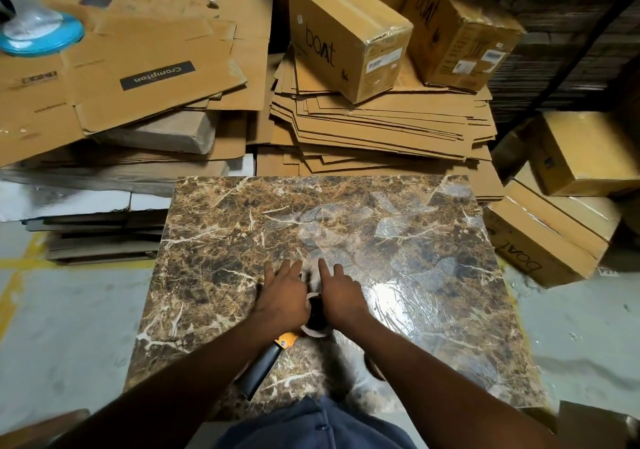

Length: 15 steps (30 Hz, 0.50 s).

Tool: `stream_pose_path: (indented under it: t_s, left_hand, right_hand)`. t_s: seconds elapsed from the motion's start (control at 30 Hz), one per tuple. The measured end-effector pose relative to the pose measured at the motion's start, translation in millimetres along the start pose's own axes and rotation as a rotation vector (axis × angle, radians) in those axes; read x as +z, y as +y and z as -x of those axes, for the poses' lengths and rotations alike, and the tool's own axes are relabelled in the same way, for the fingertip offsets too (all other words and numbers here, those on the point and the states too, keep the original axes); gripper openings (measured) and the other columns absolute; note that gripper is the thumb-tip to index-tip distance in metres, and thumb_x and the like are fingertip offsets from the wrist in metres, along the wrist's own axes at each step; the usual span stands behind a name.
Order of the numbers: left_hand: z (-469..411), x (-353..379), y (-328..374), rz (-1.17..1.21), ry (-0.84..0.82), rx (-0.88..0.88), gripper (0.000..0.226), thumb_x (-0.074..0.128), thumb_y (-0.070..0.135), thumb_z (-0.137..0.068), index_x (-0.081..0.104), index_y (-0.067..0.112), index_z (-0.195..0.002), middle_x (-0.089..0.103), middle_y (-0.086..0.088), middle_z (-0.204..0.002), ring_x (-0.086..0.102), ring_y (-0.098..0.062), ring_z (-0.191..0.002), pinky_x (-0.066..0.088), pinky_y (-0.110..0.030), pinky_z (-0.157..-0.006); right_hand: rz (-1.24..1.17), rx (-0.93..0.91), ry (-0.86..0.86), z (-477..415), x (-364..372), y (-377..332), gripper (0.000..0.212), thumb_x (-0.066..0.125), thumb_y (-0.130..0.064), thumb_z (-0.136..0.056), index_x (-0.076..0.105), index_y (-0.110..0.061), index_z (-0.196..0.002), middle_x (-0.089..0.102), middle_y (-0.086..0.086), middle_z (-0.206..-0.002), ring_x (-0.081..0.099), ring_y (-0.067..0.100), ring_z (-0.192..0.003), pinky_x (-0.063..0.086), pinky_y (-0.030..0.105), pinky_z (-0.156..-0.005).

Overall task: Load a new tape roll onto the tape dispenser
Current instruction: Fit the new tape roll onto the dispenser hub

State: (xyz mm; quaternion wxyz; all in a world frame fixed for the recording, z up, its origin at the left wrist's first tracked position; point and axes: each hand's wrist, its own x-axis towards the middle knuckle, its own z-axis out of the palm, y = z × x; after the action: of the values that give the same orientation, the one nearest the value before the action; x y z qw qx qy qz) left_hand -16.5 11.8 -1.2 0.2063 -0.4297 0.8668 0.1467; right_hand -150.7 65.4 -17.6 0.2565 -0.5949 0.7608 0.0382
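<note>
A tape dispenser with a black handle and a yellow body lies on the brown marble-patterned table, its handle pointing toward me. A tape roll sits at its head, mostly hidden between my hands; only a pale rim and dark centre show. My left hand presses against the roll's left side with fingers spread forward. Against the right side of the roll lies my right hand, fingers also extended. Whether the roll sits on the dispenser's spindle is hidden.
Flattened cardboard sheets are stacked beyond the table. Closed cartons stand on them, with more cartons at the right. A fan base rests at the far left. Grey floor lies on both sides.
</note>
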Motion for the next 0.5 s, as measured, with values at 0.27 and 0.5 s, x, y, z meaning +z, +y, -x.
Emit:
stream_pose_path:
  t_s: [0.27,0.5]
  left_hand:
    - [-42.1,-22.2,22.1,0.026,0.160,0.295,0.049,0.063,0.056,-0.098,0.070,0.019,-0.129,0.029,-0.011,-0.173,0.022,-0.031,-0.161,0.001,-0.064,-0.128]
    - [-84.4,6.6,78.0,0.018,0.075,0.270,0.038,0.060,0.050,-0.103,0.079,0.020,-0.116,0.031,-0.010,-0.173,0.024,-0.030,-0.159,0.010,-0.062,-0.126]
  right_hand:
    - [0.166,-0.056,0.057,-8.9,-29.7,71.5,0.098,0.059,-0.051,-0.095,-0.006,-0.016,-0.161,-0.003,0.022,-0.168,0.005,0.042,-0.153,0.007,0.066,-0.120]
    - [0.168,0.073,0.013,-16.2,-10.6,127.8,0.095,0.049,-0.062,-0.097,-0.002,-0.014,-0.161,0.001,0.024,-0.167,0.006,0.045,-0.153,0.008,0.068,-0.118]
